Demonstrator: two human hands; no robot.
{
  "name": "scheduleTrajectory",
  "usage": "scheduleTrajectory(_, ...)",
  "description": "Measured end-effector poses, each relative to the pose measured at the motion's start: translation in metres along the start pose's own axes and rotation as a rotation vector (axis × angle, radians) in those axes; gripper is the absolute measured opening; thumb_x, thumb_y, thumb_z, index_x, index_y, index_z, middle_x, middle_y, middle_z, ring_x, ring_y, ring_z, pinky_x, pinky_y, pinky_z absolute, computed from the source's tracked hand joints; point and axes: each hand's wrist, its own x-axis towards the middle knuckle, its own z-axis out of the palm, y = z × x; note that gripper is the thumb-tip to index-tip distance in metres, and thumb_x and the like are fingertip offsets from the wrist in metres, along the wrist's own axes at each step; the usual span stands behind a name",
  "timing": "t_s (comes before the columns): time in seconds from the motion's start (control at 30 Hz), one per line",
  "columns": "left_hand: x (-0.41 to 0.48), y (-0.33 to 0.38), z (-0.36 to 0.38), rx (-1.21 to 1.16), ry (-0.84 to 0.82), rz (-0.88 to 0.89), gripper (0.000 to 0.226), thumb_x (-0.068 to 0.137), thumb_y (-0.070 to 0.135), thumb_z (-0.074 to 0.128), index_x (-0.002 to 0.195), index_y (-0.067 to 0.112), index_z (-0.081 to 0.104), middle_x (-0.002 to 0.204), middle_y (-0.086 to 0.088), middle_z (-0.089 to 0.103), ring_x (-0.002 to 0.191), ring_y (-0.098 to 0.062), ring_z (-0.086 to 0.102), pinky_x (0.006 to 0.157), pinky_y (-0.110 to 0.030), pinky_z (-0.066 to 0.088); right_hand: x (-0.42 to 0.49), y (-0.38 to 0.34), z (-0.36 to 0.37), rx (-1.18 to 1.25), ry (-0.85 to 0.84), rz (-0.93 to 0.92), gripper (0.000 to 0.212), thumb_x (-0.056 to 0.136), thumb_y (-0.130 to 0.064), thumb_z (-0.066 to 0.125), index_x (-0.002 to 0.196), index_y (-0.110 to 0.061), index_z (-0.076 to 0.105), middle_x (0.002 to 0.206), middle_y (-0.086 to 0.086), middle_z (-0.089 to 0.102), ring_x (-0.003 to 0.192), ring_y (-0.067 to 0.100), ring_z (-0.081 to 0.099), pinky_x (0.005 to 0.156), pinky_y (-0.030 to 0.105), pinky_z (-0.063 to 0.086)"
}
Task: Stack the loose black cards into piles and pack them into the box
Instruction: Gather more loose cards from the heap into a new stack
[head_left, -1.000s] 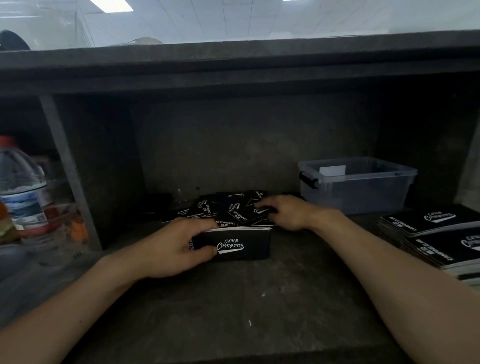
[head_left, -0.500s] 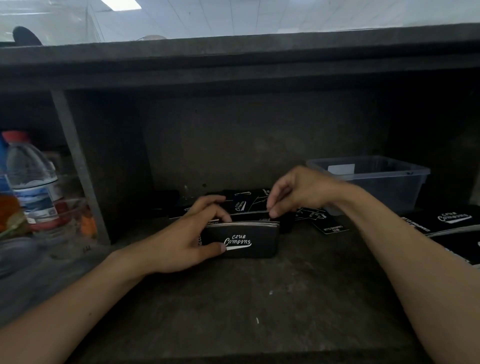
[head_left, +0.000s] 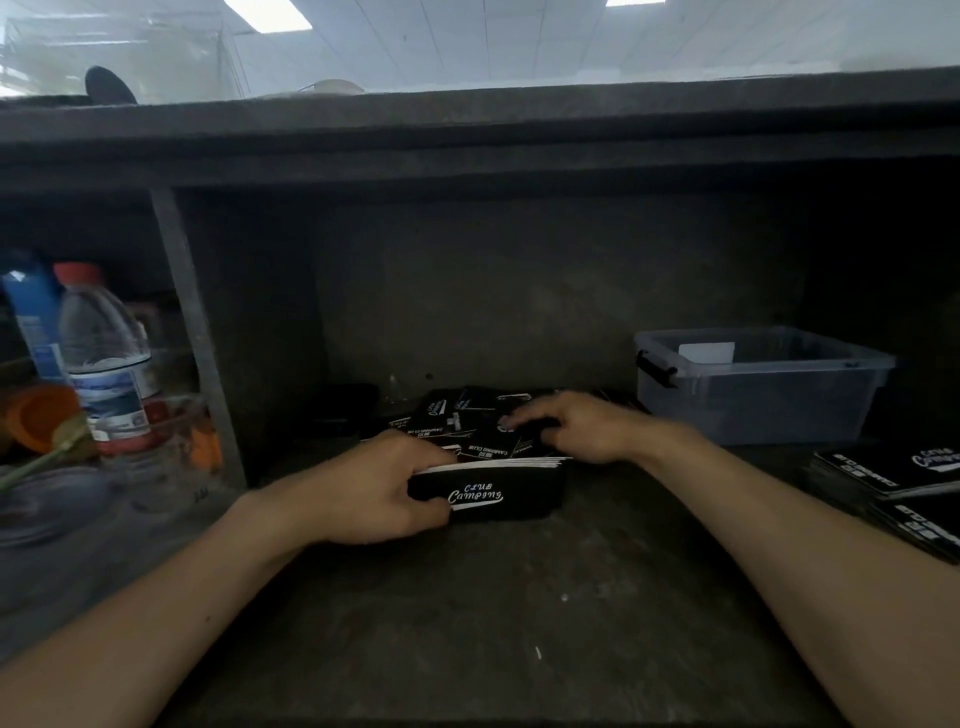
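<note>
The left grip is wrapped round the left end of a stack of black cards, which stands on its long edge on the dark desk with its printed face toward the camera. Just behind the stack lie the loose cards. The right grip rests on them with its fingers stretched out, slightly blurred, holding nothing. The clear box sits near that hand, to its right. More black piles lie at the far right.
</note>
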Motion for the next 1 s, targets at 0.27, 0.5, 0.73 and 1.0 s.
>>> scheduleTrajectory(0.27, 0.0, 0.011, 0.0, -0.146, 0.031, 0.017, 0.016, 0.082, 0.017, 0.06, 0.091, 0.031, 0.063, 0.079, 0.014, 0.066, 0.067, -0.002, 0.061, 0.058, -0.021, 0.045, -0.015, 0.005, -0.013, -0.184, 0.115, 0.064, 0.016, 0.083, -0.031, 0.074, 0.098, -0.025, 0.073, 0.096, -0.013, 0.064, 0.094, 0.007, 0.058, 0.08, 0.022, 0.044)
scheduleTrajectory(0.5, 0.003, 0.007, 0.005, -0.112, 0.093, 0.115, 0.021, 0.083, 0.011, 0.062, 0.096, 0.026, 0.066, 0.107, 0.006, 0.063, 0.1, -0.014, 0.065, 0.081, -0.046, 0.055, -0.013, 0.009, -0.015, 0.016, 0.245, 0.041, 0.041, 0.064, -0.02, 0.09, 0.099, -0.024, 0.068, 0.093, -0.008, 0.066, 0.086, 0.007, 0.062, 0.08, 0.025, 0.051)
scheduleTrajectory(0.73, 0.004, -0.003, 0.006, -0.156, 0.134, 0.044, 0.049, 0.082, 0.025, 0.069, 0.121, 0.042, 0.045, 0.15, 0.015, 0.033, 0.141, 0.001, 0.038, 0.105, -0.033, 0.051, -0.041, -0.014, -0.034, 0.502, 0.001, -0.008, 0.025, 0.075, -0.01, 0.08, 0.099, -0.012, 0.074, 0.096, 0.009, 0.075, 0.086, 0.01, 0.069, 0.08, 0.018, 0.053)
scheduleTrajectory(1.0, 0.003, 0.003, 0.007, -0.099, 0.098, 0.064, 0.021, 0.089, 0.021, 0.062, 0.11, 0.027, 0.065, 0.102, 0.011, 0.072, 0.095, -0.015, 0.071, 0.078, -0.048, 0.058, -0.014, 0.011, -0.025, 0.16, 0.493, 0.204, 0.029, 0.099, -0.01, 0.048, 0.122, -0.016, 0.064, 0.124, 0.006, 0.065, 0.112, 0.026, 0.063, 0.084, 0.023, 0.051)
